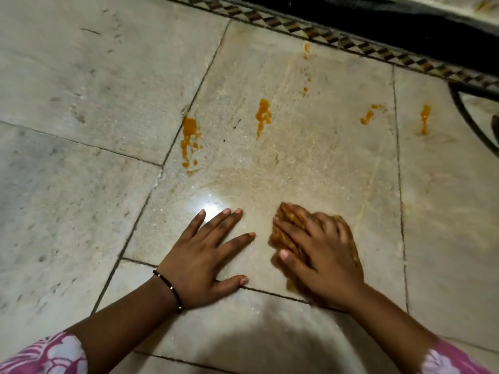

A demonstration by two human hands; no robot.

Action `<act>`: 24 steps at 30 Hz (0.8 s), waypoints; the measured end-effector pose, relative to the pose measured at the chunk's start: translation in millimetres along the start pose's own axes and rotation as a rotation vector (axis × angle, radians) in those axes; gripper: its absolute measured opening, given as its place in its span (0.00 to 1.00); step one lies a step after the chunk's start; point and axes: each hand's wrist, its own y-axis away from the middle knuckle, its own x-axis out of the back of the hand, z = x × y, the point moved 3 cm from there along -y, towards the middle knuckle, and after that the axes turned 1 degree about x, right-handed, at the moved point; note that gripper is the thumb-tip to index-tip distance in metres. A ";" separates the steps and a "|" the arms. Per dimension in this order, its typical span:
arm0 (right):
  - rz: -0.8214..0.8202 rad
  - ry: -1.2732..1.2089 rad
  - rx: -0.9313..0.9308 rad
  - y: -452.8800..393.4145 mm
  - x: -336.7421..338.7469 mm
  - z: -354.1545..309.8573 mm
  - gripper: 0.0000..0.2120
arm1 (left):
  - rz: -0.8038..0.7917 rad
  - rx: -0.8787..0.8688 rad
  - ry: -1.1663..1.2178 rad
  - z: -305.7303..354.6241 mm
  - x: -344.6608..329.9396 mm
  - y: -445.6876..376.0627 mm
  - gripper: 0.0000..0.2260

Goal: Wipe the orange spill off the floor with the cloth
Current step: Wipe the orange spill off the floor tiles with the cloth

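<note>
Cloth: a crumpled, orange-stained cloth (287, 233) lies bunched on the stone floor (81, 184), lower centre-right of the frame; its long axis runs from upper left to lower right.
Right hand: the right hand (321, 255) lies palm-down on the cloth, fingers spread over it and blurred.
Left hand: the left hand (208, 255) rests flat on the tile just left of the cloth, fingers splayed, holding nothing; a black beaded bracelet (168, 290) circles the wrist.
Spill: orange blotches (189, 136) sit in a row across mid-frame, above both hands; each streak runs roughly top to bottom.
Border: a patterned tile strip (324, 36) crosses the upper right.
</note>
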 end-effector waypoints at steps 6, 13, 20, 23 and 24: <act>0.156 -0.543 -0.333 11.5 37.4 38.7 0.26 | -0.012 0.001 -0.028 -1.2 -4.1 -0.1 0.30; 0.204 -0.596 -0.682 31.5 31.4 37.6 0.10 | -0.039 -0.008 -0.027 -2.0 -4.7 1.1 0.31; 0.351 -0.804 -0.802 29.2 49.8 66.1 0.12 | -0.032 -0.012 -0.033 -2.5 -3.7 1.7 0.30; 0.321 -0.252 -0.705 36.7 50.9 66.7 0.22 | -0.022 -0.014 -0.035 -2.4 -4.2 1.7 0.30; 0.266 -0.250 -0.628 41.2 45.8 61.2 0.23 | -0.018 -0.019 -0.037 -2.4 -4.6 1.3 0.30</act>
